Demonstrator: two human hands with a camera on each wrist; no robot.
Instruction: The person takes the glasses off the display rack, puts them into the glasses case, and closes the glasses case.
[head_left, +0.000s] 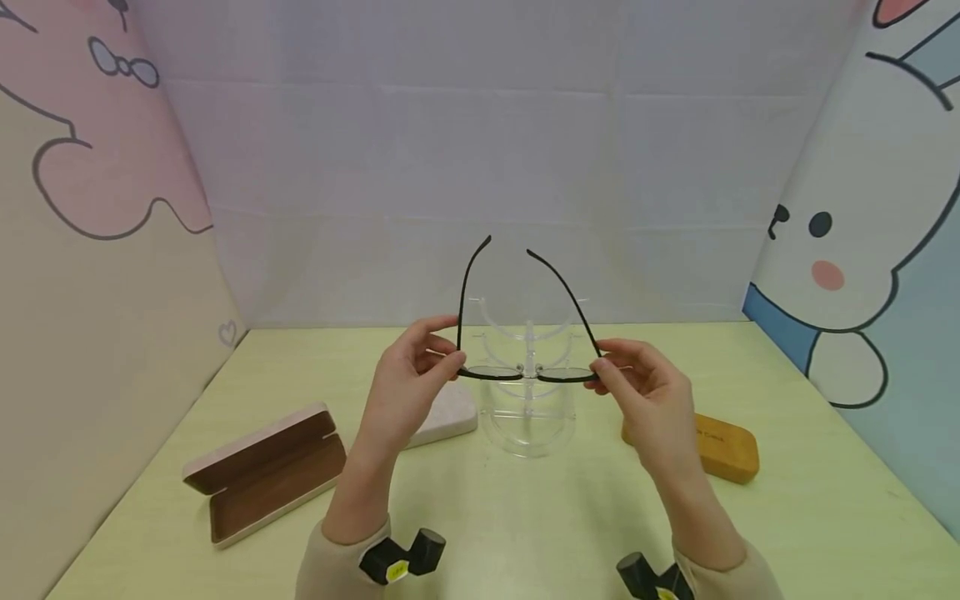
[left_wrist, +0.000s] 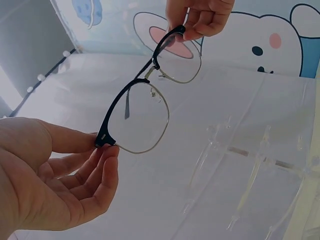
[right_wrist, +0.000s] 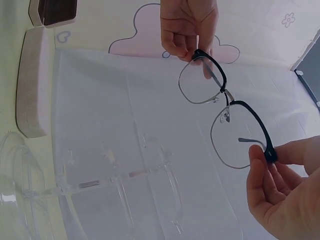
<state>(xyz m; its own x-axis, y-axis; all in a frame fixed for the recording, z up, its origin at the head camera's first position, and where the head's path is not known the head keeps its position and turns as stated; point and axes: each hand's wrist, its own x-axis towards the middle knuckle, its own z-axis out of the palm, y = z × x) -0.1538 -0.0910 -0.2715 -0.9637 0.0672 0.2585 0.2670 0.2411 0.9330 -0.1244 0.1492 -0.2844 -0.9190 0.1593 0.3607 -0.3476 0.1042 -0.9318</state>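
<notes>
A pair of eyeglasses [head_left: 491, 374] with black browline tops and thin metal lower rims is held up in both hands, temples unfolded and pointing away. My left hand [head_left: 412, 379] pinches the left hinge corner between thumb and fingers. At the opposite hinge corner, my right hand [head_left: 648, 400] pinches the frame the same way. Behind and below the glasses stands a clear plastic display stand [head_left: 528, 412] with several curved tiers, partly covered by them in the head view. Both lenses [left_wrist: 142, 117] show clearly in the left wrist view.
An open glasses case [head_left: 273, 471] with a brown lining lies at the left. Beside the left wrist is a closed pale case [head_left: 450, 414], partly hidden. A yellow-brown case [head_left: 727, 448] sits behind the right wrist. A white cloth backdrop [head_left: 487, 167] and printed side panels enclose the table.
</notes>
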